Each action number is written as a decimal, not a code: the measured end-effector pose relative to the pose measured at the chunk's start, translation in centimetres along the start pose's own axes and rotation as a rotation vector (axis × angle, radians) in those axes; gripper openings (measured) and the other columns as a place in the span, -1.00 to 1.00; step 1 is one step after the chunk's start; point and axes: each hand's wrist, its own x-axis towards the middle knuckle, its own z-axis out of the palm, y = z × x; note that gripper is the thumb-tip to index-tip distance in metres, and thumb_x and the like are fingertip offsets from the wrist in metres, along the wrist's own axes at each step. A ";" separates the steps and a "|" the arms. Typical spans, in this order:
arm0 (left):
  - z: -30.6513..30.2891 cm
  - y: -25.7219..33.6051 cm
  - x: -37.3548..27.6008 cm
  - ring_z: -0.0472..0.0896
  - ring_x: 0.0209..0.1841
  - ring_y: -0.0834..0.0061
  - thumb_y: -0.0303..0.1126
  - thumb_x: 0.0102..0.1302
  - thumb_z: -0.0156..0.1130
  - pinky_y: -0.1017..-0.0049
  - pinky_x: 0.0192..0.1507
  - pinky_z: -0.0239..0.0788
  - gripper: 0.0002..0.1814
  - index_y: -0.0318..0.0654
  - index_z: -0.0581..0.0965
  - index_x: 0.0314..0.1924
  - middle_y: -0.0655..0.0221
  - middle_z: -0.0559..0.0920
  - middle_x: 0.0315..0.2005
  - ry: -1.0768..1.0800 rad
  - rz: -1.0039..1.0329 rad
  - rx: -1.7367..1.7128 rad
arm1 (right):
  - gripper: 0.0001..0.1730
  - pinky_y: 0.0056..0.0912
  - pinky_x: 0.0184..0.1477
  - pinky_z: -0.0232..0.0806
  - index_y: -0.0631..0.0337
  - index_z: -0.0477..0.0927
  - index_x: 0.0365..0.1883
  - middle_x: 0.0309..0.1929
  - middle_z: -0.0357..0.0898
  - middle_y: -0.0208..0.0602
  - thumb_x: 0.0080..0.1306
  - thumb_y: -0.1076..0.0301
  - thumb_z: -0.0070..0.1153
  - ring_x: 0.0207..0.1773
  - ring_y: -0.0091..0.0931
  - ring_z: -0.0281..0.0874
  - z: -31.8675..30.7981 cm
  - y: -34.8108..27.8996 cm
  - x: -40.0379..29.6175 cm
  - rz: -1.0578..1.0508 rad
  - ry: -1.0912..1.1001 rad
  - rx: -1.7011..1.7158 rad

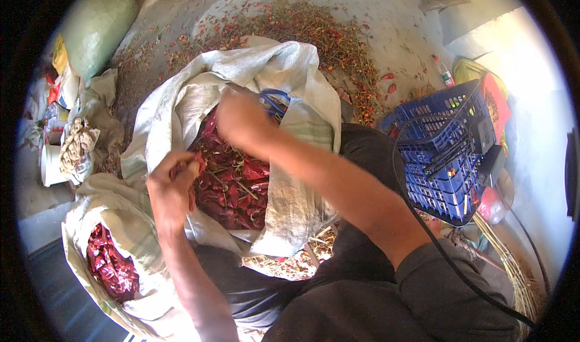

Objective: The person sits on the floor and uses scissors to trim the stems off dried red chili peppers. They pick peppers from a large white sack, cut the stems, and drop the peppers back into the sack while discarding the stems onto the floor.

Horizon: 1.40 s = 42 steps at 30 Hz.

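An opened white woven plastic sack [299,61] with its rim rolled outward stands between my knees. Dried red chili peppers [240,183] with bits of stem fill it. My left hand [170,183] is at the sack's left side, its fingers closed on a red dried chili [199,163]. Blurred by motion, my right hand [240,115] reaches over the upper part of the sack's mouth; its fingers are hidden, so what it holds cannot be seen. Just beyond it, a blue handle or cord [274,99] shows inside the sack. A second woven sack [102,197] at lower left holds glossy red chilies [111,267].
Stems and chili scraps [312,25] lie strewn on the floor beyond the sack. A blue plastic basket [435,174] stands at right with a black cable beside it, a straw broom [512,260] below and a bottle [444,72] behind. A full green sack [102,29] and a white bucket [52,165] are at left.
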 end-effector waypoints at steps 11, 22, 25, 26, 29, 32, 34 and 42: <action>-2.9 -3.0 1.4 0.27 -0.74 0.78 -0.39 0.24 0.32 0.68 -0.72 0.00 -0.87 -0.29 0.57 -0.36 0.52 0.51 -0.63 0.213 -0.026 -0.313 | -0.79 -0.07 -0.29 0.47 0.28 0.57 -0.31 -0.36 0.62 -0.09 0.29 0.32 -0.02 -0.35 -0.15 0.62 1.6 0.3 3.9 -0.367 -0.118 -0.320; -3.4 -2.5 1.7 0.30 -0.79 0.75 -0.44 0.23 0.23 0.62 -0.76 0.01 -0.82 -0.43 0.63 -0.24 0.42 0.56 -0.63 0.161 -0.038 -0.085 | -0.74 -0.08 -0.12 0.45 0.21 0.67 -0.25 -0.27 0.65 -0.03 0.16 0.24 0.21 -0.17 -0.12 0.64 4.3 -0.6 0.3 -0.154 -0.724 -0.163; -2.6 -1.3 1.8 0.31 -0.79 0.73 -0.41 0.23 0.25 0.60 -0.76 0.04 -0.80 -0.45 0.63 -0.26 0.42 0.56 -0.63 0.082 -0.119 -0.002 | -0.66 -0.15 -0.08 0.42 0.19 0.68 -0.20 -0.32 0.66 -0.05 0.18 0.14 0.26 -0.18 -0.09 0.62 1.2 -0.9 0.1 -0.068 -0.550 0.116; -2.2 -1.6 1.8 0.31 -0.80 0.71 -0.39 0.23 0.28 0.57 -0.77 0.05 -0.78 -0.45 0.63 -0.24 0.40 0.57 -0.63 0.085 -0.088 0.012 | -0.65 -0.17 -0.09 0.41 0.19 0.67 -0.17 -0.31 0.66 -0.03 0.18 0.13 0.26 -0.18 -0.08 0.62 0.3 -1.0 0.1 -0.016 -0.500 0.198; -1.3 -0.9 1.6 0.36 -0.71 0.74 -0.38 0.23 0.31 0.61 -0.69 0.13 -0.78 -0.44 0.63 -0.24 0.41 0.58 -0.61 0.061 -0.124 0.021 | -0.65 -0.30 -0.16 0.40 0.24 0.67 -0.15 -0.33 0.68 -0.07 0.19 0.19 0.28 -0.27 -0.32 0.64 -2.1 -2.2 -0.7 0.045 -0.354 0.418; -1.4 -2.7 2.2 0.40 -0.59 0.75 -0.36 0.28 0.32 0.65 -0.54 0.22 -0.73 -0.41 0.61 -0.12 0.47 0.58 -0.53 -0.001 0.003 -0.103 | -0.69 -0.44 -0.18 0.40 0.30 0.66 -0.16 -0.38 0.68 -0.14 0.19 0.29 0.30 -0.29 -0.62 0.56 -4.1 -4.4 -1.8 0.111 -0.361 0.605; -0.5 -2.8 2.5 0.43 -0.49 0.75 -0.38 0.26 0.33 0.67 -0.43 0.25 -0.79 -0.38 0.61 -0.20 0.48 0.59 -0.50 0.001 0.034 -0.218 | -0.69 -0.39 -0.20 0.42 0.33 0.65 -0.16 -0.37 0.68 -0.10 0.20 0.32 0.28 -0.34 -0.46 0.63 -3.7 -4.1 -2.1 0.061 -0.292 0.572; 0.1 -1.8 2.1 0.45 -0.55 0.58 -0.49 0.10 0.34 0.45 -0.39 0.35 -0.87 -0.35 0.61 -0.33 0.35 0.62 -0.56 0.232 0.077 0.166 | -0.58 -0.16 -0.35 0.38 0.31 0.49 -0.47 -0.51 0.55 0.04 0.25 0.07 0.20 -0.38 -0.13 0.61 -6.1 -5.4 0.5 -0.132 -0.171 0.414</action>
